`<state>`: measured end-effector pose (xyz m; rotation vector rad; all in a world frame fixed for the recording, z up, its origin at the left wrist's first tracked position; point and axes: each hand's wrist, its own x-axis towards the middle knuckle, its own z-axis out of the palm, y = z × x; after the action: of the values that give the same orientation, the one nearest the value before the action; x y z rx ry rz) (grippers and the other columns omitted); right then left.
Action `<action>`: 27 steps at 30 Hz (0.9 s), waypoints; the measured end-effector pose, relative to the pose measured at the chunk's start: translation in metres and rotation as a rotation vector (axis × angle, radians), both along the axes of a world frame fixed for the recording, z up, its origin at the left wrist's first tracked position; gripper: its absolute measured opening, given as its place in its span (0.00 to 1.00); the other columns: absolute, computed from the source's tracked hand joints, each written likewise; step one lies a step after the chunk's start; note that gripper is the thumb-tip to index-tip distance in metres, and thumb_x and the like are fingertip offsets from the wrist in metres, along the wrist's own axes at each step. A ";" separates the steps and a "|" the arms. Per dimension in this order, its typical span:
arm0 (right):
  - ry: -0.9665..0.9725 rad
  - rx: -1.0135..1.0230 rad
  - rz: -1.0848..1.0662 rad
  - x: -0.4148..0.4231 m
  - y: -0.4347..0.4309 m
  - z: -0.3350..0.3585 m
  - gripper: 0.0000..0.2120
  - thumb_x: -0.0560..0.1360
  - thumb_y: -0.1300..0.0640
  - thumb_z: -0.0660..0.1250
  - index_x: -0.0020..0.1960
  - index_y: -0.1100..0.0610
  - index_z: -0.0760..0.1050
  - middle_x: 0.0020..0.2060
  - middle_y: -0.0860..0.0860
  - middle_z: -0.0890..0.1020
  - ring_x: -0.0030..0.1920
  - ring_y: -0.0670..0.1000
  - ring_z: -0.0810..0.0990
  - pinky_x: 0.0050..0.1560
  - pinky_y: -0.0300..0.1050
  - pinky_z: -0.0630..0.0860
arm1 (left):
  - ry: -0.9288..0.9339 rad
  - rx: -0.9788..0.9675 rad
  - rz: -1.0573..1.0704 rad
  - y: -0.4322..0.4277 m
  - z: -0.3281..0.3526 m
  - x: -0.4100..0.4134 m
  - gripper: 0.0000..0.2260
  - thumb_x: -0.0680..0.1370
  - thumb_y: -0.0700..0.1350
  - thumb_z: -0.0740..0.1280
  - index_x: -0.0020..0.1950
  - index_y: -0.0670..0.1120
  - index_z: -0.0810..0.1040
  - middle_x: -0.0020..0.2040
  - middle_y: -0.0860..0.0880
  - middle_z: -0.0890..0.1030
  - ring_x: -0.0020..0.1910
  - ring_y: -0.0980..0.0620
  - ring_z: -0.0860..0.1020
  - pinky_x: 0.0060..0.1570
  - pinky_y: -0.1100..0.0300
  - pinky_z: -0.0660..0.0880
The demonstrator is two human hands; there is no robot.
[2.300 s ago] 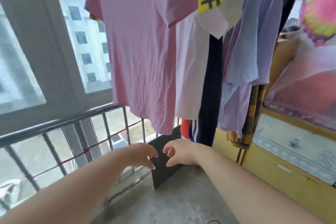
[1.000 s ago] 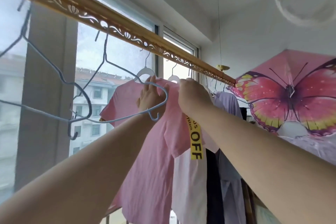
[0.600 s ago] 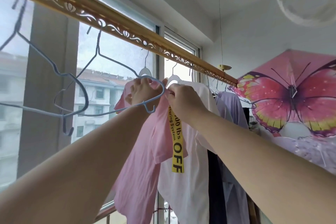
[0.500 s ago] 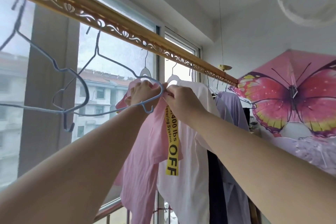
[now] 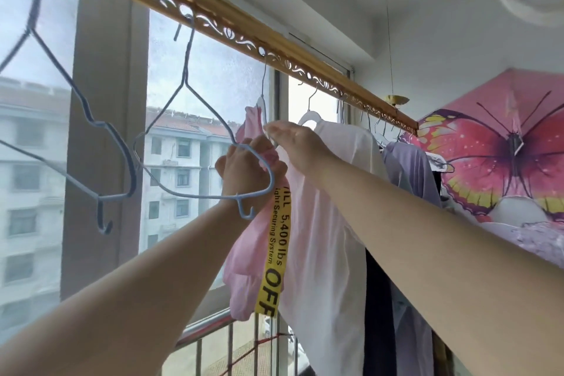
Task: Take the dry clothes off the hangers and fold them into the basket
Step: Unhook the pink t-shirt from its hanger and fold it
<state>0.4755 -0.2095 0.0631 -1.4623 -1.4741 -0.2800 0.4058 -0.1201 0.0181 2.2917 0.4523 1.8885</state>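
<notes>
A pink T-shirt (image 5: 247, 256) hangs bunched from a white hanger (image 5: 261, 102) on the gold drying rail (image 5: 232, 32). My left hand (image 5: 244, 171) is closed on the shirt's gathered cloth just under the hanger. My right hand (image 5: 297, 143) reaches to the hanger's right shoulder, pinching the shirt's edge there. Next to it hangs a white shirt (image 5: 329, 238) with a yellow "OFF" strap (image 5: 276, 253). No basket is in view.
Two bare blue wire hangers (image 5: 183, 137) (image 5: 91, 125) hang on the rail at left, one crossing in front of my left wrist. Lilac and dark clothes (image 5: 409, 174) hang further right. A pink butterfly umbrella (image 5: 503, 143) stands at right. Below is a window railing (image 5: 213, 327).
The pink shirt has slid off the hanger's left side and bunched downward in my left hand. My right hand has moved up to the hanger's shoulder. The view has come closer.
</notes>
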 end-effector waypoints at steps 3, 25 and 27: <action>0.112 -0.085 0.027 -0.008 0.007 0.003 0.21 0.81 0.43 0.56 0.54 0.57 0.79 0.52 0.55 0.81 0.55 0.53 0.78 0.62 0.47 0.71 | 0.005 0.065 0.033 0.004 -0.008 -0.003 0.13 0.69 0.52 0.61 0.52 0.54 0.76 0.51 0.53 0.80 0.56 0.49 0.76 0.58 0.49 0.66; 0.083 0.015 -0.117 -0.018 0.010 0.001 0.18 0.78 0.70 0.57 0.64 0.59 0.75 0.54 0.55 0.80 0.45 0.50 0.82 0.43 0.38 0.79 | 0.190 0.331 0.272 0.019 -0.054 -0.031 0.05 0.74 0.50 0.66 0.48 0.53 0.79 0.47 0.56 0.80 0.50 0.49 0.76 0.51 0.53 0.68; 0.175 0.078 -0.125 -0.018 0.012 0.001 0.17 0.77 0.70 0.58 0.60 0.58 0.77 0.49 0.54 0.81 0.37 0.47 0.82 0.41 0.40 0.82 | 0.223 0.157 0.189 0.032 -0.052 -0.033 0.07 0.76 0.55 0.65 0.50 0.55 0.77 0.45 0.58 0.79 0.45 0.53 0.78 0.41 0.62 0.71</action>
<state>0.4576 -0.1979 0.0642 -1.4800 -1.2222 -0.2754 0.3729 -0.0886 -0.0340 2.6651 0.5849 1.8134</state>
